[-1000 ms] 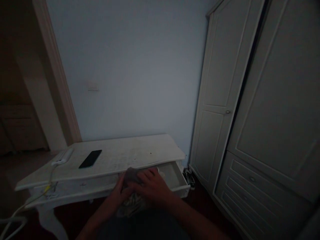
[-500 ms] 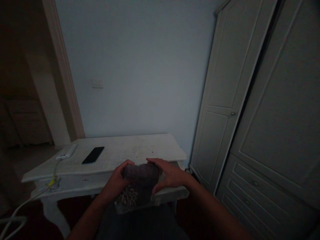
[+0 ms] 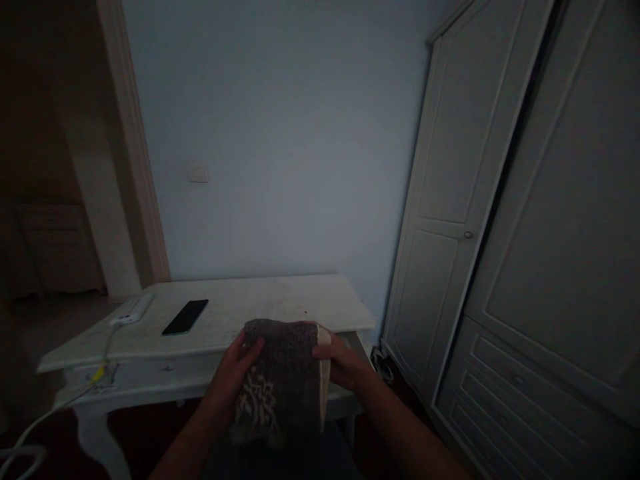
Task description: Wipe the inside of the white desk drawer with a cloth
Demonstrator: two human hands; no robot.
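A dark grey patterned cloth (image 3: 293,380), towel-like and folded, hangs between my hands in front of the table. Pale branching shapes mark its lower left, and a light edge shows along its right side. My left hand (image 3: 237,367) grips the upper left corner, thumb on the near face. At the upper right, my right hand (image 3: 335,353) pinches the cloth with its thumb in front; the other fingers are mostly hidden behind it.
The white table (image 3: 270,293) stands against a pale blue wall. On its left side lie a dark phone (image 3: 185,317) and a white power strip (image 3: 133,310) with a cable hanging off. Behind my right hand a drawer (image 3: 357,343) is pulled out. A wardrobe (image 3: 440,267) stands at right.
The cloth was bunched between my hands and now hangs flatter and taller. My right hand has closed on its upper right edge. The view has shifted slightly.
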